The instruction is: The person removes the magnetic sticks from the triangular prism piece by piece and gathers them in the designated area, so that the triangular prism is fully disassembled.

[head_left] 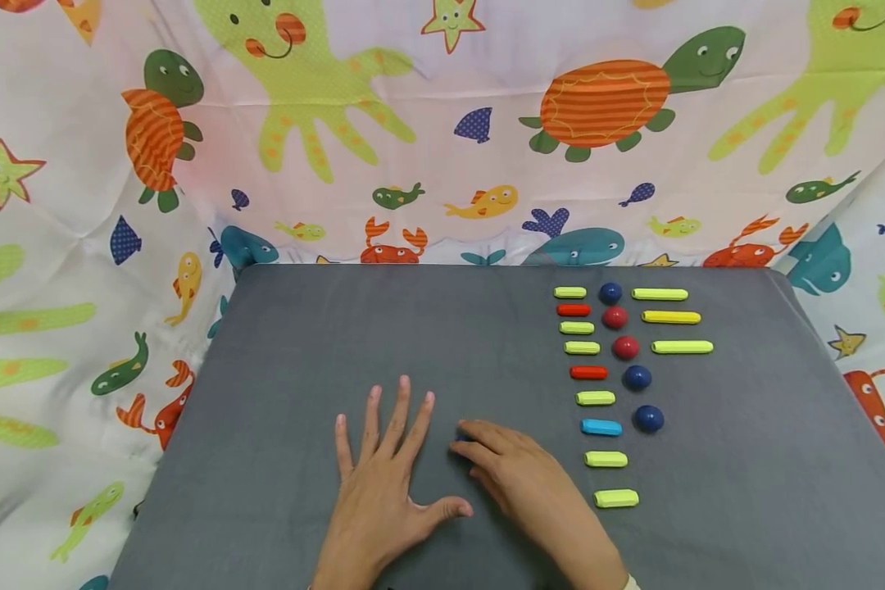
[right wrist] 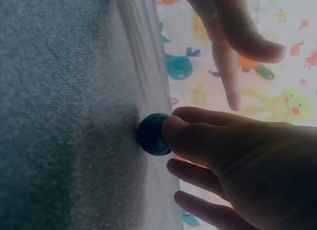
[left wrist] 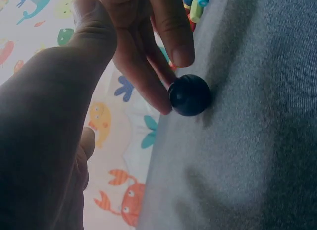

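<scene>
My right hand (head_left: 527, 479) pinches a dark blue ball (right wrist: 152, 134) low over the grey cloth, thumb on one side and fingertips on the other. From the head view only a sliver of that ball shows between the fingers; the left wrist view has it right at the fingertips. To its left, my left hand (head_left: 383, 496) is spread with straight fingers and holds nothing. Right of both hands runs a column of short sticks, among them a light blue stick (head_left: 601, 427) and a red stick (head_left: 588, 373). Beside it stands a column of balls, including a blue ball (head_left: 648, 419) and a red ball (head_left: 626, 347).
Farther right lie longer sticks, a yellow stick (head_left: 671, 317) between two yellow-green ones. The grey table cloth (head_left: 383, 328) ends at the back against a curtain (head_left: 442, 229) printed with sea animals, which also hangs along the left and right sides.
</scene>
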Tool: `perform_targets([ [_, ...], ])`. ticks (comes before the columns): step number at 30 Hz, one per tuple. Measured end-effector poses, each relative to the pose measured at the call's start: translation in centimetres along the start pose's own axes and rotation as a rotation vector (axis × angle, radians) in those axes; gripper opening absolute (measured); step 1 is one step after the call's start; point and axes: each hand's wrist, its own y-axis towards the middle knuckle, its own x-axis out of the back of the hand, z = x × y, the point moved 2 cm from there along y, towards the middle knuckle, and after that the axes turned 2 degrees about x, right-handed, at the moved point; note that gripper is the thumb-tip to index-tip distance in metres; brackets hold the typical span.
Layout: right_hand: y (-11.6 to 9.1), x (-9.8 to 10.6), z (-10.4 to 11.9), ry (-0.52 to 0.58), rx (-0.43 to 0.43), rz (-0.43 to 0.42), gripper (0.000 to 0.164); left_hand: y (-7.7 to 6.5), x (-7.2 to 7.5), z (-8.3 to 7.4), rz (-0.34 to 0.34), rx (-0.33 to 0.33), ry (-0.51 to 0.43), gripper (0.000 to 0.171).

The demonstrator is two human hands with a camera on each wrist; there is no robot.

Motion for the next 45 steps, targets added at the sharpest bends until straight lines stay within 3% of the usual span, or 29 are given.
perform_targets([
  [12,-0.6,-0.8,0.0,0.078,-0.07,-0.015,0.035,0.1,-0.5,-0.3,0.005,-0.029,0.017,0.131],
  [18,-1.5,0.0,-0.7,0.097,-0.109,-0.02,0.037,0.1,-0.6,-0.5,0.014,-0.028,-0.002,0.13],
  [21,-2.5,1.3,-1.7,0.104,-0.113,-0.086,0.04,0.1,-0.6,-0.6,0.021,-0.02,-0.003,0.13],
  [25,-4.5,3.6,-3.9,0.063,-0.111,-0.24,0.046,0.2,-0.6,-0.7,0.03,-0.014,-0.003,0.129],
  [28,-6.3,5.2,-5.7,0.023,-0.163,-0.306,0.051,0.3,-0.6,-0.7,0.043,-0.014,-0.004,0.129],
  [35,-9.8,6.8,-8.6,-0.023,-0.293,-0.353,0.057,0.6,-0.7,-0.8,0.047,-0.03,0.0,0.129],
  [40,-11.4,6.7,-10.1,-0.052,-0.324,-0.387,0.057,0.8,-0.8,-1.0,0.062,-0.031,0.002,0.129],
  [45,-12.7,6.0,-11.2,-0.048,-0.405,-0.359,0.051,0.8,-0.9,-1.1,0.063,-0.043,0.003,0.128],
])
